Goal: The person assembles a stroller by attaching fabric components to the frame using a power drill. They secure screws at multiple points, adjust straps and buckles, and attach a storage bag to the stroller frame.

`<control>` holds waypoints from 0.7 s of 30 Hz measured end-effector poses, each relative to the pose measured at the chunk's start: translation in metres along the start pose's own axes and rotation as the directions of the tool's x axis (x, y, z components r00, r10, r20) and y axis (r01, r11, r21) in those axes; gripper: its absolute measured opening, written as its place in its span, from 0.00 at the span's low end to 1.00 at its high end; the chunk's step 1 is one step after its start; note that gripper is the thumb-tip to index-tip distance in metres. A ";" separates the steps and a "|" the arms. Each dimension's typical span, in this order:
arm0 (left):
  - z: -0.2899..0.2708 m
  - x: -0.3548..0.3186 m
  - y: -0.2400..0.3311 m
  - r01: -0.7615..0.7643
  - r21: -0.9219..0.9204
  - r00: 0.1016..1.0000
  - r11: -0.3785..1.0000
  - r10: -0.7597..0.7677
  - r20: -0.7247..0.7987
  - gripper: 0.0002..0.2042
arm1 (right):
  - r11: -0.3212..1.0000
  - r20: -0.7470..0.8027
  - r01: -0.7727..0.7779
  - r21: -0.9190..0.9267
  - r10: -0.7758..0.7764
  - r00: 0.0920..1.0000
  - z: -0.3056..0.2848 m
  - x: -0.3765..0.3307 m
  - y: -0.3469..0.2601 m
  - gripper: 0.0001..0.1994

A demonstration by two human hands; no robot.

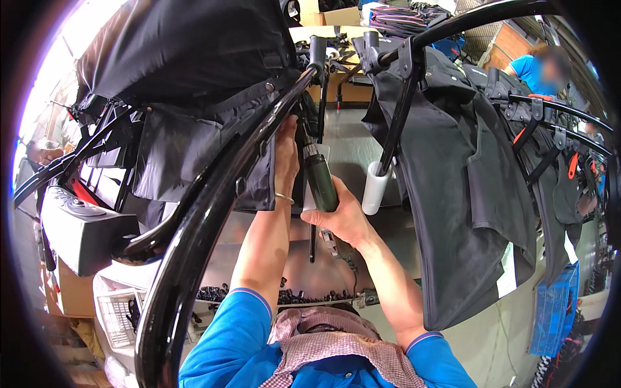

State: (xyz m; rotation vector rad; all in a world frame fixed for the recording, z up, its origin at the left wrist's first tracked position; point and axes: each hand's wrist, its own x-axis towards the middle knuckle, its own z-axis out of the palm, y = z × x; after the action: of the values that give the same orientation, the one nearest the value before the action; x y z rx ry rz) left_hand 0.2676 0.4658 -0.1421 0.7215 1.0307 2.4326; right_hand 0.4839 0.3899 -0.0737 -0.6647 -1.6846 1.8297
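Note:
In my right hand (348, 218) is a dark green inline power screwdriver (320, 178), its fingers closed round the body and its metal nose pointing up and away from me. A cord runs down from its rear end. My left hand (286, 152) reaches up beside the screwdriver's front end, against a glossy black tubular frame (217, 174) hung with black fabric (187, 145). Its fingers are mostly hidden behind the tube and cloth, so their grip does not show. Just right of the tool, a white sleeve (375, 189) covers the end of a black tube.
More black frames with fabric panels (459, 174) stand close on the right. A white box-shaped part (84, 226) is at left, above a white basket (119, 313). Small black parts (304, 296) line the near table edge. A blue crate (555, 310) and another person (540, 70) are at right.

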 end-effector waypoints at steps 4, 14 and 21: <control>0.001 0.000 0.003 0.083 -0.049 0.990 0.995 -0.077 0.117 0.09 | 0.998 0.001 -0.046 0.032 0.046 0.999 0.000 0.004 0.002 0.41; 0.025 -0.011 0.023 0.090 -0.027 0.983 0.996 -0.085 0.162 0.07 | 0.960 0.066 -0.181 0.213 0.171 0.983 0.001 0.001 -0.023 0.30; 0.009 -0.001 0.007 0.084 0.019 0.981 0.996 -0.086 0.172 0.06 | 0.782 0.235 -0.305 0.544 0.208 0.950 0.011 -0.006 -0.035 0.22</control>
State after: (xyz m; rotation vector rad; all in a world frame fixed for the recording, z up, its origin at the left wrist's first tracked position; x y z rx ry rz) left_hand 0.2727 0.4652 -0.1315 0.8580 0.9866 2.2490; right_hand 0.4829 0.3795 -0.0379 -0.5024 -1.0503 2.4937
